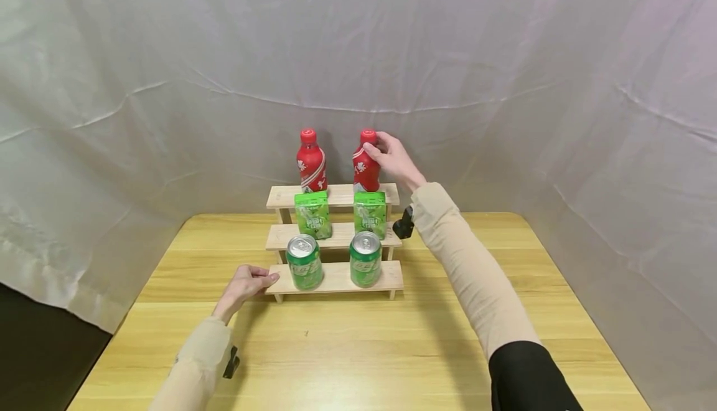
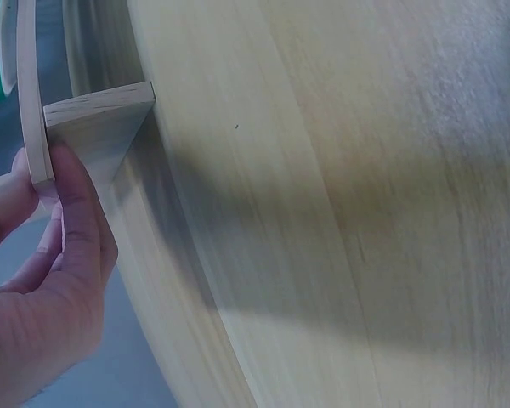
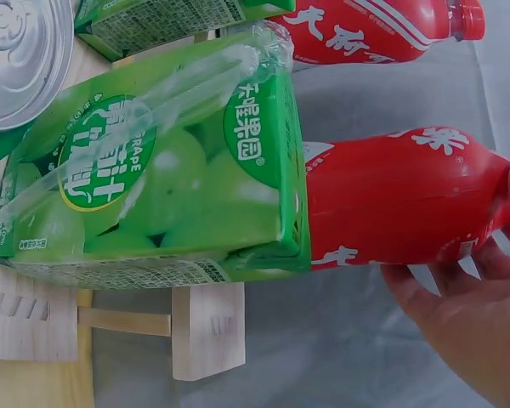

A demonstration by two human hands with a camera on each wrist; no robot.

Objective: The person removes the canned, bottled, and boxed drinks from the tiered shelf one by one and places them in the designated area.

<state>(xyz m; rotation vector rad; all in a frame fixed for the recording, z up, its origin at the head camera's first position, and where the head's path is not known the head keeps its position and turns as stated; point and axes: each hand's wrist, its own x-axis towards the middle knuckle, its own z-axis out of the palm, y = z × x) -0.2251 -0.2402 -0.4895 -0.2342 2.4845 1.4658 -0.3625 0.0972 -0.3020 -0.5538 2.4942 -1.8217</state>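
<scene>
A three-step wooden shelf rack [image 1: 336,279] stands on the table. My left hand [image 1: 244,288] pinches the left end of its lowest board [image 2: 36,127], thumb on one face and fingers on the other. On the top step, my right hand [image 1: 399,160] grips the right-hand red bottle [image 1: 366,175] near its neck, thumb and fingers around it; the bottle is upright. Another red bottle [image 1: 312,165] stands to its left. Two green grape juice cartons [image 1: 313,217] stand on the middle step, and two green cans [image 1: 305,269] on the lowest.
The wooden table [image 1: 347,349] reaches back to a pale curtain [image 1: 358,43], which hangs close behind the rack and also along both sides. The right-hand carton [image 3: 178,161] stands just in front of the gripped bottle.
</scene>
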